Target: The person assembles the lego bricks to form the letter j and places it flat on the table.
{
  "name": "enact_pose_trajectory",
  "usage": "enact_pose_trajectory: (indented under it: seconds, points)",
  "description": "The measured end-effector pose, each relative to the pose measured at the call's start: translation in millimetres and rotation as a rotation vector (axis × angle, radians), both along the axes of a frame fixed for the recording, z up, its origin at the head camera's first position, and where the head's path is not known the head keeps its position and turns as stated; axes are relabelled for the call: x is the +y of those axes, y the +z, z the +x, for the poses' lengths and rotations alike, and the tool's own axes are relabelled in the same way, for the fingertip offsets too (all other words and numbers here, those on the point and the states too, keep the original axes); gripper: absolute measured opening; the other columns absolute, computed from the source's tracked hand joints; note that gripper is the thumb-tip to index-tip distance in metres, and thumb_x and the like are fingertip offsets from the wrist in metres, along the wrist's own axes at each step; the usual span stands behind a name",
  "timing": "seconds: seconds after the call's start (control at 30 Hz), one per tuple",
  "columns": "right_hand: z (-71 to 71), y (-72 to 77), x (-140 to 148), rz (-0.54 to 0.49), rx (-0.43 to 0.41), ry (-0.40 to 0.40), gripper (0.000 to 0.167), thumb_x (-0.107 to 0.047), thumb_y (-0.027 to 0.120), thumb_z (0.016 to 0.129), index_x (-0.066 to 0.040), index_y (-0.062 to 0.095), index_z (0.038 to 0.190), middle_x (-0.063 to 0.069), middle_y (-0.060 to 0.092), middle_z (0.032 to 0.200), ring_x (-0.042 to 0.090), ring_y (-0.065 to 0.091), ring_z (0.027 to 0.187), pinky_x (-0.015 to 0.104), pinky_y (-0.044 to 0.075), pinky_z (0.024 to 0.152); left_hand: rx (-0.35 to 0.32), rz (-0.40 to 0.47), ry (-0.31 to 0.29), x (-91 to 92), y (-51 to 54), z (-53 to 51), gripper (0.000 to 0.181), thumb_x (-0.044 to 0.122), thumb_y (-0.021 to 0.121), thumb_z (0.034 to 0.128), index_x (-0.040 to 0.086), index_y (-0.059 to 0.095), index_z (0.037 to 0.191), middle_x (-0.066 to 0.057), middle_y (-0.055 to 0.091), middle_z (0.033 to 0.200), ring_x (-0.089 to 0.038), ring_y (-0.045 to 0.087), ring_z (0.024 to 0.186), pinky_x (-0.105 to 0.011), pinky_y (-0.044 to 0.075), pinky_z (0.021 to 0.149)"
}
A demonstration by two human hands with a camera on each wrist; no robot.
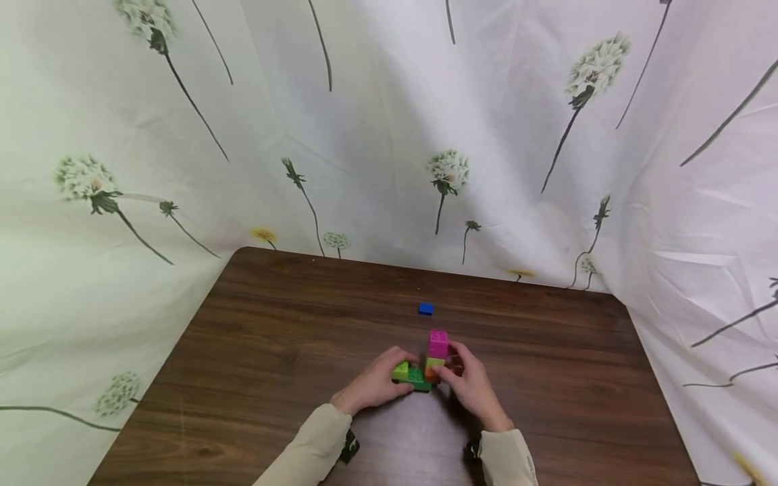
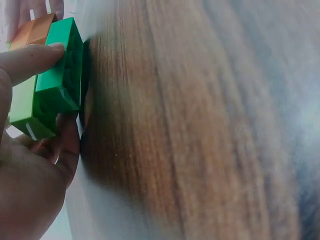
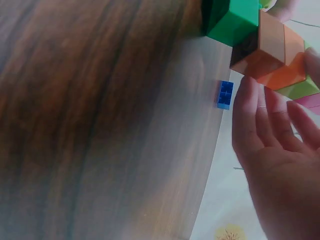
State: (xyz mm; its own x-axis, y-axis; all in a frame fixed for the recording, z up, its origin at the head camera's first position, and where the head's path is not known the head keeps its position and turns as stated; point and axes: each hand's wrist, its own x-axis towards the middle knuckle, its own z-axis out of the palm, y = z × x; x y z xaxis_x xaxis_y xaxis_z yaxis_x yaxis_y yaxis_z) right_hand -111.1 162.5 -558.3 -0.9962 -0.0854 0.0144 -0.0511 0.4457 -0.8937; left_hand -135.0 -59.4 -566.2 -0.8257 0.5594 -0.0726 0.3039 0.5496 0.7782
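My left hand (image 1: 378,381) pinches a dark green toy brick (image 2: 52,80) and the lime brick (image 2: 24,102) joined on top of it, thumb on the near side. Against the right end of the green brick stands a tower: an orange brick (image 3: 287,72) low down, a lime brick (image 1: 435,362) above it and a magenta brick (image 1: 437,343) at the top. A brownish-orange brick (image 3: 270,42) forms the tower's bottom. My right hand (image 1: 477,390) holds the tower from the right, thumb in front and fingers behind. Its fingertips partly hide the orange bricks.
A small blue brick (image 1: 425,309) lies apart on the brown wooden table (image 1: 292,324), beyond the tower. Behind the table's far edge hangs a white cloth (image 1: 377,169) printed with dandelions. A dark band (image 1: 349,445) sits at the left wrist.
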Motion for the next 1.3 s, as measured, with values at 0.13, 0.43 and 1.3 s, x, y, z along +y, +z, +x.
enact_pose_trajectory:
  seconds: [0.13, 0.43, 1.3]
  points:
    - [-2.5, -1.3, 0.1, 0.005, -0.03, -0.005, 0.047, -0.022, 0.071, 0.089, -0.01, 0.053, 0.131, 0.007, 0.067, 0.103, 0.018, 0.064, 0.094, 0.032, 0.054, 0.08, -0.025, -0.024, -0.003, 1.2, 0.4, 1.7, 0.043, 0.028, 0.073, 0.0857, 0.02, 0.06, 0.125, 0.004, 0.052, 0.119, -0.01, 0.05, 0.105, -0.033, 0.045, 0.092]
    - [-8.3, -8.2, 1.2, -0.082, -0.134, -0.036, 0.045, -0.018, 0.071, 0.088, -0.002, 0.056, 0.126, 0.01, 0.069, 0.1, 0.017, 0.065, 0.086, 0.024, 0.051, 0.067, 0.024, -0.061, 0.02, 5.0, 0.3, 4.6, 0.042, 0.03, 0.079, 0.0797, 0.024, 0.064, 0.119, 0.007, 0.05, 0.113, -0.013, 0.045, 0.106, -0.033, 0.042, 0.09]
    - [-13.3, -10.2, 0.1, -0.08, -0.287, 0.013, 0.042, -0.022, 0.067, 0.091, 0.008, 0.058, 0.12, 0.015, 0.068, 0.095, 0.018, 0.067, 0.076, 0.033, 0.057, 0.069, 0.183, -0.174, 0.012, 9.3, 8.0, 12.0, 0.031, 0.034, 0.076, 0.0819, 0.022, 0.067, 0.11, 0.007, 0.057, 0.106, -0.012, 0.048, 0.101, -0.033, 0.034, 0.083]
